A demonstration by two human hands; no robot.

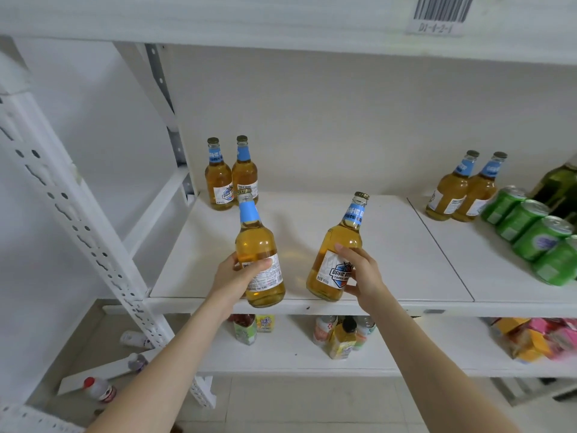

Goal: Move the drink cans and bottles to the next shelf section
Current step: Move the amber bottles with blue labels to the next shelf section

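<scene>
At the shelf (390, 245) front, left section: left hand (232, 278) grips left bottle (257, 245) round its label, fingers curled | right hand (363, 273) clasps right bottle (335, 248), tilted right, just beside | rear pair (231, 179) stands upright in back-left corner | far pair (462, 192) and green cans (527, 229) fill right section.

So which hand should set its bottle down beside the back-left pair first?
Probably the left hand: its bottle hangs just in front of the pair; the right hand holds the other bottle farther right.
</scene>
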